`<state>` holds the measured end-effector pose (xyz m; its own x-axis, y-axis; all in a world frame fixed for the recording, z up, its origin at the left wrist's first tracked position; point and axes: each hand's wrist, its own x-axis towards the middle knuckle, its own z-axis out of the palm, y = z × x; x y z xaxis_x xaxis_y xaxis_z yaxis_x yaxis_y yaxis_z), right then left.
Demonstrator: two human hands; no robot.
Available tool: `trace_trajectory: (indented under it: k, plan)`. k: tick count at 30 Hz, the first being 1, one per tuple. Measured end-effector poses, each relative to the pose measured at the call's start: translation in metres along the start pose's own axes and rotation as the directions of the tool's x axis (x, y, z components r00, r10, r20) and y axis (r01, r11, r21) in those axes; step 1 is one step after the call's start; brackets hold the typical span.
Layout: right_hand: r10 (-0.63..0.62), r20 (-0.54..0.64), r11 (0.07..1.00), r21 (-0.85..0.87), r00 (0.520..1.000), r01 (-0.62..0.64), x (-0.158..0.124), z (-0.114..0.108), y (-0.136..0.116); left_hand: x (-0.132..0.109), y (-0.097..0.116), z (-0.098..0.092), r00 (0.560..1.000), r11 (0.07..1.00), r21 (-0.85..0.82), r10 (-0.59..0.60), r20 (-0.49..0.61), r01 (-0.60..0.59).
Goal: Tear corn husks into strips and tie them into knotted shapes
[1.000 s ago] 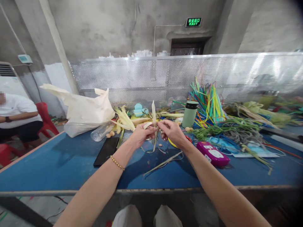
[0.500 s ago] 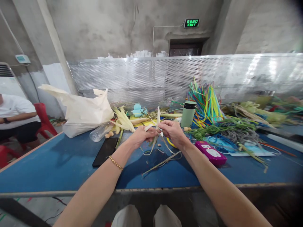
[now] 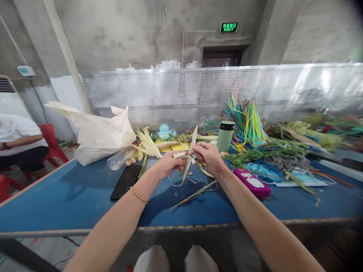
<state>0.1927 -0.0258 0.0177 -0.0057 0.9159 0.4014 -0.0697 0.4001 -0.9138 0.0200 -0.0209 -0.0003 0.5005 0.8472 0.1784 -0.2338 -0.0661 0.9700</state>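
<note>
From my end, I have the left hand point(image 3: 168, 163) with fingers curled nearly closed around a pale husk strip point(image 3: 194, 139), and the right hand point(image 3: 209, 156) pinching it between thumb and fingertips. The strip leans slightly, left of the green flask point(image 3: 225, 137). A purple case point(image 3: 252, 183) lies nearer the camera than that flask; a white bag point(image 3: 104, 130) sits well to its left.

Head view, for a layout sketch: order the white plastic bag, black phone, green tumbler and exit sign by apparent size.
White plastic bag
Black phone and green tumbler, too close to rank
Exit sign
</note>
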Motion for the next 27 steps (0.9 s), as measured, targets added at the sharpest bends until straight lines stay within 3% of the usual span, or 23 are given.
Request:
trace_trajectory:
  k: [7, 10, 13, 17, 21, 24, 27]
  plan:
    - [-0.035, -0.028, 0.996, -0.083, 0.999, 0.032, 0.003, -0.002, 0.004, 0.005, -0.004, -0.002, 0.996, 1.000, -0.005, 0.029, -0.082, -0.029]
    - [-0.184, -0.064, 0.937, -0.313, 0.981, 0.156, 0.005, -0.003, 0.007, 0.008, -0.006, -0.004, 0.990, 0.999, -0.005, 0.041, -0.132, -0.042]
    - [-0.303, 0.007, 0.846, -0.458, 0.953, 0.272, 0.003, 0.000, 0.008, 0.010, -0.007, -0.005, 0.979, 0.996, -0.003, 0.086, -0.187, -0.088]
    - [-0.312, 0.122, 0.835, -0.438, 0.942, 0.333, -0.002, 0.007, 0.010, 0.012, -0.006, -0.003, 0.913, 0.976, 0.150, 0.201, -0.356, -0.156]
    - [-0.346, 0.077, 0.815, -0.470, 0.935, 0.340, -0.003, 0.012, 0.015, 0.013, -0.006, -0.002, 0.826, 0.916, 0.349, 0.347, -0.444, -0.198]
    - [-0.345, 0.016, 0.824, -0.473, 0.938, 0.312, -0.002, 0.013, 0.017, 0.014, -0.006, -0.003, 0.809, 0.874, 0.441, 0.404, -0.428, -0.204]
    - [-0.328, -0.012, 0.868, -0.397, 0.945, 0.297, -0.001, 0.011, 0.015, 0.014, -0.005, -0.002, 0.818, 0.886, 0.418, 0.387, -0.425, -0.201]
